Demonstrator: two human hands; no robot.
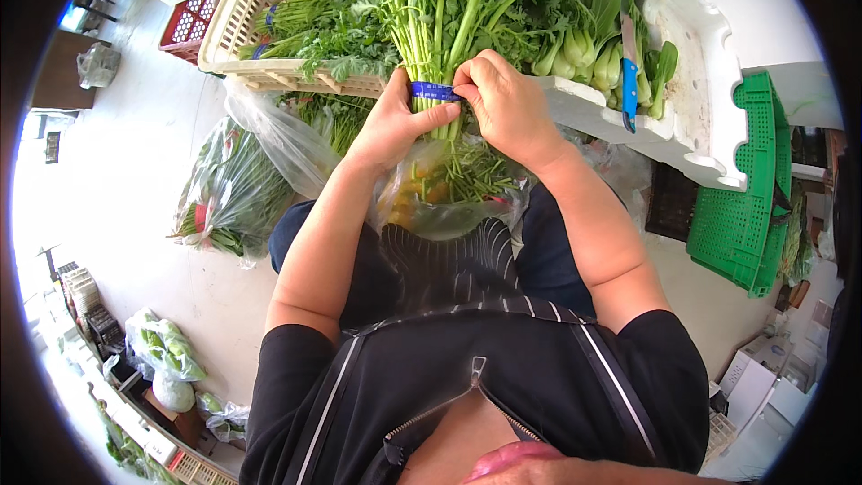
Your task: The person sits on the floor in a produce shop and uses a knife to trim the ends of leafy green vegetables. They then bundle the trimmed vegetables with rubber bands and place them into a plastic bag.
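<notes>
An upright bunch of leafy greens with long pale stems [423, 54] stands in front of me. My left hand [397, 124] holds it near the cut ends, thumb across the front. Around the stems runs a blue printed tape band [429, 90]. At the band's right side, my right hand [510, 111] pinches it between thumb and fingertips. Beneath the stem ends sits a clear plastic bag [421, 195] with cut stem pieces [471, 178] about it.
Banded bunches of greens [323, 34] lie in a cream plastic crate [232, 34]. A blue-handled knife [630, 81] rests beside bok choy [579, 57] in a white foam box [693, 101]. Right stands a green crate [734, 215]; left, bagged greens [229, 188] lie on the floor.
</notes>
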